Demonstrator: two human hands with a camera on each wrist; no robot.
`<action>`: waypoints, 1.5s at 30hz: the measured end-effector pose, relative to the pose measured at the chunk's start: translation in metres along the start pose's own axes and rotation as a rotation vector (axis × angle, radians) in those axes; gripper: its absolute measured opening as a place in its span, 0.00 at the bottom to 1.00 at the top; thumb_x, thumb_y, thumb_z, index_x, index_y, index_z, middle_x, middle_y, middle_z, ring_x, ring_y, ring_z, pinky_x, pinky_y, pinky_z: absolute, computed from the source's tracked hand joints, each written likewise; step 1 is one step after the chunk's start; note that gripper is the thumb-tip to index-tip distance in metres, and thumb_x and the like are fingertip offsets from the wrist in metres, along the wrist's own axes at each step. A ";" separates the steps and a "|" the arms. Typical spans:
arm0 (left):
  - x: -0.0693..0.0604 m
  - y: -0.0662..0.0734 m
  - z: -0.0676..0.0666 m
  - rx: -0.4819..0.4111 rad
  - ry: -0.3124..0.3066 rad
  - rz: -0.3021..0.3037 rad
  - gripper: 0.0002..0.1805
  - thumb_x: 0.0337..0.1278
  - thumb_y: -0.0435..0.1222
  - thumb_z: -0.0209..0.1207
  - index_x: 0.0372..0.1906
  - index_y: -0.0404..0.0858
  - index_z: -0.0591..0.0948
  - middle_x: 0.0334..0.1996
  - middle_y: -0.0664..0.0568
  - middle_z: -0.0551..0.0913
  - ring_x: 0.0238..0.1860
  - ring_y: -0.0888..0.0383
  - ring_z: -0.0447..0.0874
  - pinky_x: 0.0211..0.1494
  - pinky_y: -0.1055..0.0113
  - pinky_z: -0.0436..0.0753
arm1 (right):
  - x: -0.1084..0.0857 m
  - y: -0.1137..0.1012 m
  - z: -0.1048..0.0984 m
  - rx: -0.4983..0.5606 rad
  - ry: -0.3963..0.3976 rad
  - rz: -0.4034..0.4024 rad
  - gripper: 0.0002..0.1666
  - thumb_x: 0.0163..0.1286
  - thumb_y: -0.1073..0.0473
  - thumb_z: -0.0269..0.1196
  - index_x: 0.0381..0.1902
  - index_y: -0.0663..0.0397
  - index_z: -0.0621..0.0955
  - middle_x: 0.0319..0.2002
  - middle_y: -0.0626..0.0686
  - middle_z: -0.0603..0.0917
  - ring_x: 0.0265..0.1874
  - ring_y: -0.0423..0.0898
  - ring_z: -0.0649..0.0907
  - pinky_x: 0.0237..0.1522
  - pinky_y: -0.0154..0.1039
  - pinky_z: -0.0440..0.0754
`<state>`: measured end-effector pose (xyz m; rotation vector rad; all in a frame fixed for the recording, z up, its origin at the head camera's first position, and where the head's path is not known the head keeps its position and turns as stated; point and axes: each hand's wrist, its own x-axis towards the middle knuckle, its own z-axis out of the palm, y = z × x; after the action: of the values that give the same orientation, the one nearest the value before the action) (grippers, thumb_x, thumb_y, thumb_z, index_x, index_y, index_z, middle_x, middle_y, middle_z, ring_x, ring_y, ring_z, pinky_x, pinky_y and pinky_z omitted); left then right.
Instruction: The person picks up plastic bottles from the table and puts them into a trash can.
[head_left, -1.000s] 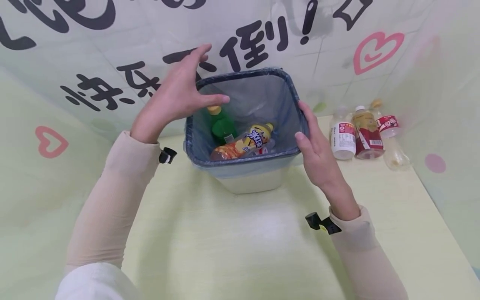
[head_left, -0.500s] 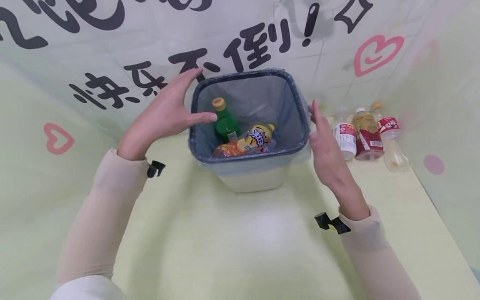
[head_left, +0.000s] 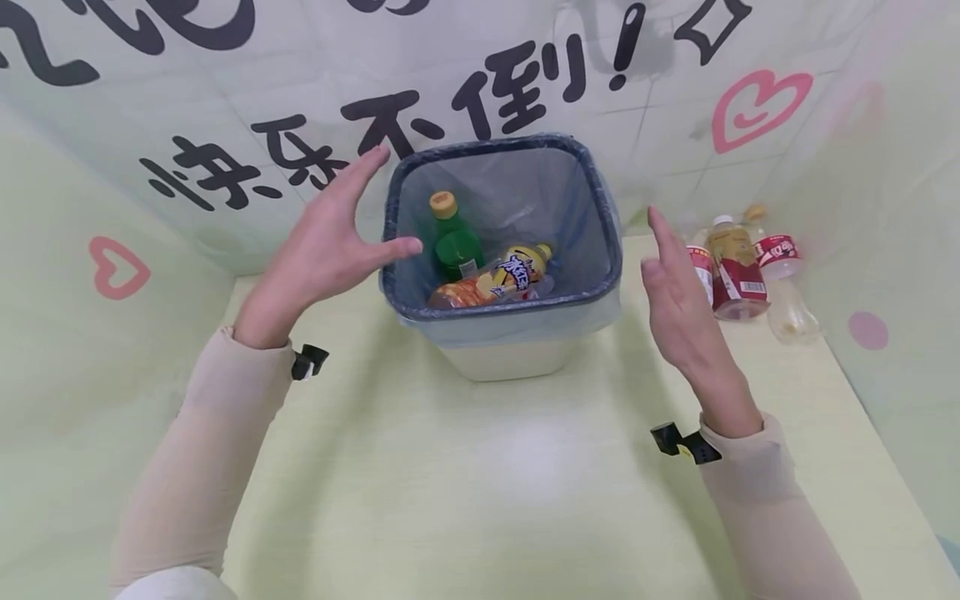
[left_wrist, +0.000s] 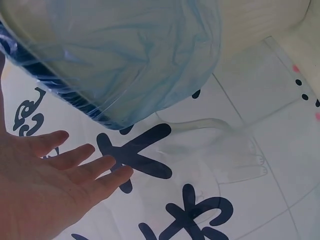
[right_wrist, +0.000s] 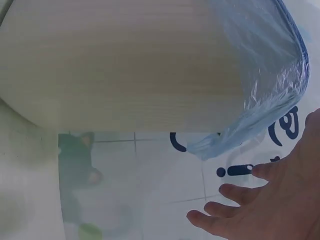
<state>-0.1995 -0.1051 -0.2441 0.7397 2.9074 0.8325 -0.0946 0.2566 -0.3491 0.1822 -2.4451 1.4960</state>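
You are working in a small walled-in corner, something like a decorated booth; whether it belongs to a home, a shop or an office, you cannot tell. Pale walls (head_left: 82, 392) close in on your left, right and front around a plain, light surface (head_left: 465, 492). They carry large dark Chinese characters (head_left: 517, 93), pink hearts (head_left: 757, 117) and a pastel spot (head_left: 867, 331). The lined bin (head_left: 517, 332) and drink bottles (head_left: 737, 275) would suit any everyday room.
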 end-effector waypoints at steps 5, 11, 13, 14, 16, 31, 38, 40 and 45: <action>-0.006 0.001 0.005 -0.013 -0.010 -0.012 0.56 0.54 0.53 0.70 0.80 0.50 0.48 0.79 0.57 0.46 0.78 0.53 0.44 0.76 0.46 0.52 | 0.000 0.008 -0.008 -0.038 -0.007 0.034 0.39 0.79 0.36 0.42 0.80 0.43 0.51 0.79 0.51 0.52 0.77 0.50 0.51 0.74 0.61 0.43; -0.013 0.001 0.012 -0.056 0.000 0.000 0.56 0.52 0.54 0.70 0.80 0.53 0.49 0.79 0.59 0.41 0.78 0.52 0.43 0.75 0.42 0.52 | 0.001 0.023 -0.029 -0.129 -0.001 0.095 0.36 0.81 0.42 0.40 0.80 0.47 0.50 0.79 0.56 0.51 0.77 0.54 0.49 0.73 0.64 0.41; -0.015 0.001 0.014 -0.068 0.004 0.001 0.56 0.52 0.54 0.70 0.80 0.53 0.49 0.79 0.58 0.40 0.78 0.52 0.42 0.75 0.42 0.51 | 0.001 0.028 -0.038 -0.162 0.001 0.116 0.36 0.82 0.44 0.40 0.81 0.48 0.49 0.79 0.57 0.50 0.77 0.56 0.48 0.73 0.64 0.41; -0.016 0.001 0.015 -0.071 0.005 0.001 0.57 0.52 0.54 0.70 0.80 0.52 0.48 0.79 0.57 0.40 0.78 0.51 0.42 0.75 0.42 0.51 | 0.000 0.030 -0.043 -0.172 0.001 0.128 0.36 0.82 0.44 0.40 0.81 0.48 0.48 0.79 0.58 0.49 0.77 0.58 0.49 0.73 0.64 0.42; -0.017 0.001 0.017 -0.081 0.001 -0.003 0.57 0.52 0.54 0.70 0.80 0.52 0.48 0.80 0.55 0.39 0.78 0.51 0.41 0.75 0.41 0.51 | -0.001 0.035 -0.053 -0.191 0.010 0.149 0.36 0.82 0.44 0.40 0.81 0.47 0.48 0.79 0.59 0.49 0.77 0.59 0.48 0.73 0.65 0.42; -0.028 0.016 0.033 -0.158 -0.006 -0.029 0.61 0.52 0.60 0.67 0.81 0.48 0.42 0.80 0.53 0.31 0.79 0.49 0.36 0.74 0.39 0.53 | -0.007 0.058 -0.099 -0.312 0.020 0.271 0.39 0.82 0.46 0.41 0.80 0.55 0.43 0.78 0.65 0.45 0.76 0.64 0.44 0.71 0.68 0.40; -0.027 0.021 0.042 -0.115 -0.033 -0.060 0.62 0.51 0.62 0.66 0.81 0.49 0.42 0.80 0.57 0.30 0.79 0.50 0.40 0.72 0.40 0.60 | -0.014 0.071 -0.109 -0.343 -0.012 0.311 0.40 0.82 0.47 0.40 0.80 0.59 0.42 0.77 0.69 0.43 0.75 0.68 0.43 0.71 0.68 0.39; -0.028 0.021 0.042 -0.115 -0.037 -0.066 0.62 0.50 0.64 0.65 0.81 0.50 0.41 0.79 0.59 0.29 0.79 0.49 0.40 0.70 0.39 0.62 | -0.012 0.075 -0.114 -0.362 -0.036 0.320 0.40 0.82 0.46 0.39 0.79 0.62 0.41 0.77 0.70 0.43 0.75 0.69 0.42 0.70 0.68 0.38; -0.031 0.020 0.041 -0.108 -0.047 -0.072 0.62 0.49 0.66 0.64 0.80 0.56 0.39 0.78 0.65 0.26 0.79 0.48 0.39 0.68 0.36 0.64 | -0.005 0.083 -0.129 -0.484 -0.111 0.398 0.44 0.81 0.41 0.35 0.77 0.66 0.36 0.75 0.75 0.38 0.73 0.74 0.40 0.67 0.73 0.40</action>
<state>-0.1569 -0.0841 -0.2720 0.6329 2.8035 0.9416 -0.0897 0.4089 -0.3657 -0.3436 -2.9736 0.9842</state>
